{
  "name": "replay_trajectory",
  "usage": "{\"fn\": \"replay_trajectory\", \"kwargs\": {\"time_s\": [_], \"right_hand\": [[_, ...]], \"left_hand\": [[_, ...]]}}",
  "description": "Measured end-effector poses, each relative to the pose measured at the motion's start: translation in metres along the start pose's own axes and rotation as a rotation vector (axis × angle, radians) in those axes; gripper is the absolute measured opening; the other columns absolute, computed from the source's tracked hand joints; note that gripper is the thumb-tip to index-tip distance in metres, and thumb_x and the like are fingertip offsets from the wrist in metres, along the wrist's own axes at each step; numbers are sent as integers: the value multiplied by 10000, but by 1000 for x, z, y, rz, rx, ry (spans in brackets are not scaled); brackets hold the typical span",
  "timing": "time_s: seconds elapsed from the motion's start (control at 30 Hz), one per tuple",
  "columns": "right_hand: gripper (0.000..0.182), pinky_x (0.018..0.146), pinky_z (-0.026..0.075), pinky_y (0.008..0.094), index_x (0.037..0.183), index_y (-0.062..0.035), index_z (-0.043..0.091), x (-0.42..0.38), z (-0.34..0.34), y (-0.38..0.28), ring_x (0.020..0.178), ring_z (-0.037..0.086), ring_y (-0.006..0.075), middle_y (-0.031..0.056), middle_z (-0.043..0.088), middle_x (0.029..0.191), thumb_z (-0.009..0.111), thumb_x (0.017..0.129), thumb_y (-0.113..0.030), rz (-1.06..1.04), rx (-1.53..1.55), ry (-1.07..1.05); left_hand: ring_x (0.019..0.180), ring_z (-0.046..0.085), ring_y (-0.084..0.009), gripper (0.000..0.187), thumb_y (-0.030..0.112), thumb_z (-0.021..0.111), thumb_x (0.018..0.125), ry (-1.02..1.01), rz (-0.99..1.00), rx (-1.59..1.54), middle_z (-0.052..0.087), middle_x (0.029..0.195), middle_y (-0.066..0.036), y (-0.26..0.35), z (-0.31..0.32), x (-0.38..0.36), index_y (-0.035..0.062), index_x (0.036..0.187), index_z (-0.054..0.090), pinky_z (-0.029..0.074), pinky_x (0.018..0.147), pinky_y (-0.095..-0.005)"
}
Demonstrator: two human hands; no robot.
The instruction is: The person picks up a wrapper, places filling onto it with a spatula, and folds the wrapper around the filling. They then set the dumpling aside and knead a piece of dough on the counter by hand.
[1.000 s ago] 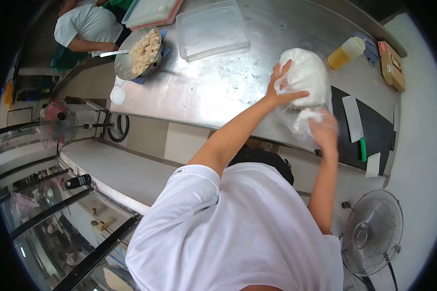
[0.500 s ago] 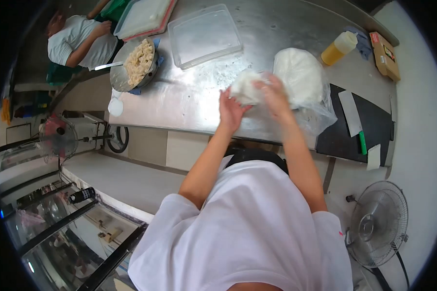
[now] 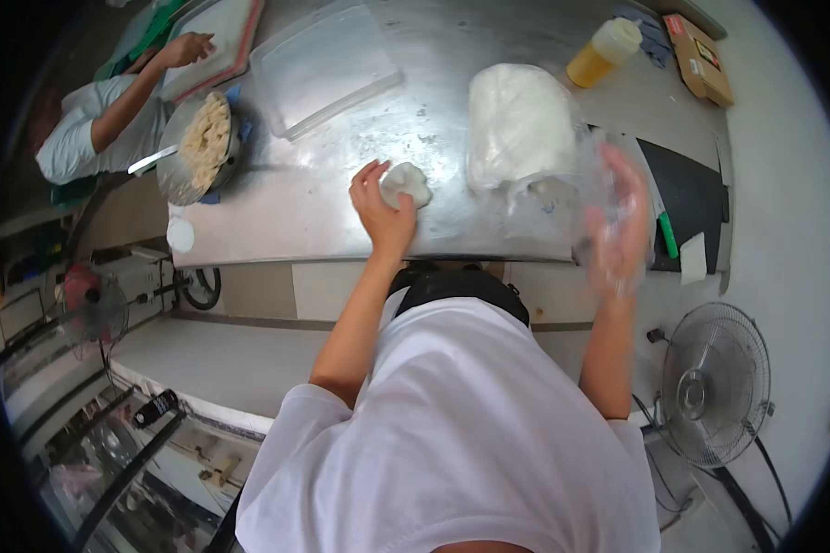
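Note:
A small white lump of dough rests on the metal table. My left hand is curved around its left and near sides, fingers and thumb apart, touching it. Further right lies a large white dough mass in a clear plastic bag. My right hand is at the bag's right end, smeared by motion, with clear plastic over and around it; its grip cannot be made out.
A bowl of pale chunks with a metal utensil stands left, near a co-worker's arm. Behind are a clear plastic lid, a yellow bottle and a box. A green-handled knife lies on a black board.
My hands have moved apart, the right one going right to the plastic. The small dough, earlier between both hands, is now on the table by my left hand. The co-worker's arm reaches over the tray.

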State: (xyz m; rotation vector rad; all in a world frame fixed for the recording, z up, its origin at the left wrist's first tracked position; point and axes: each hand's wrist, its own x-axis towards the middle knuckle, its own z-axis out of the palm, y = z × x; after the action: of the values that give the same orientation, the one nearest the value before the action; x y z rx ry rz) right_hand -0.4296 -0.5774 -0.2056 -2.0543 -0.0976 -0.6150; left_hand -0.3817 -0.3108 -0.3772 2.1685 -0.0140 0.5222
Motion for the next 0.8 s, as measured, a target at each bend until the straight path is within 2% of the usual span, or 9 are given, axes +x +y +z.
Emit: {"fn": "replay_trajectory", "kwargs": {"time_s": [0.03,0.1,0.17,0.23,0.27,0.33,0.43,0.63,0.8], "right_hand": [[473,1029,419,422,1237,22,566,7,-2,13,1173,572,361,219,611,1216,587,879,-287,8,-11,8],[358,952,468,427,1117,46,600,9,4,46,1054,617,386,255,647,1066,504,951,-256,287,-232,-443],[364,949,460,436,1060,15,621,-22,31,106,1074,624,345,246,653,1011,520,968,-323,420,-412,-788],[362,987,444,475,1128,12,605,-58,51,144,1147,578,387,255,631,1138,588,922,-285,573,-594,-974],[362,987,444,475,1128,12,605,-65,52,146,1147,578,387,255,631,1138,588,922,-285,572,-599,-975],[443,1046,414,476,1206,14,572,-79,52,140,1226,518,422,276,571,1260,661,852,-235,271,-685,-629],[612,1094,379,470,1303,46,506,-81,42,138,1285,454,455,304,489,1360,719,782,-194,94,-579,-495],[725,1127,343,464,1355,100,438,-53,23,145,1326,412,462,332,444,1393,725,735,-140,-3,-536,-708],[721,1096,370,462,1335,74,465,-45,32,166,1257,462,449,290,501,1315,758,706,-122,-41,-550,-841]], "left_hand": [[1192,478,-385,385,47,624,749,-13,3,-9,531,1246,-180,20,8,4,50,1134,637,385,1007,-471],[1195,475,-373,386,65,654,764,-181,207,-253,520,1303,-179,65,26,6,70,1150,645,373,1046,-466],[1283,420,-428,419,136,704,776,-348,397,-209,442,1411,-207,94,44,17,139,1193,659,366,1056,-490],[1323,370,-461,487,171,727,770,-402,393,-79,382,1458,-224,98,67,15,185,1248,634,353,1070,-507],[1362,321,-495,558,207,751,763,-444,394,60,321,1504,-240,98,77,17,230,1302,609,339,1083,-525],[1380,273,-516,644,233,769,744,-535,340,40,256,1529,-257,94,88,25,253,1353,562,318,1093,-554],[1412,182,-537,816,293,805,683,-689,255,-3,178,1552,-288,88,90,36,277,1430,478,239,1124,-608],[1449,16,-528,1013,403,825,537,-686,355,-107,120,1549,-337,72,114,50,252,1459,434,15,1173,-626],[1390,15,-622,1042,405,829,472,-743,261,3,89,1575,-301,71,113,48,343,1441,451,171,1096,-719]]}}
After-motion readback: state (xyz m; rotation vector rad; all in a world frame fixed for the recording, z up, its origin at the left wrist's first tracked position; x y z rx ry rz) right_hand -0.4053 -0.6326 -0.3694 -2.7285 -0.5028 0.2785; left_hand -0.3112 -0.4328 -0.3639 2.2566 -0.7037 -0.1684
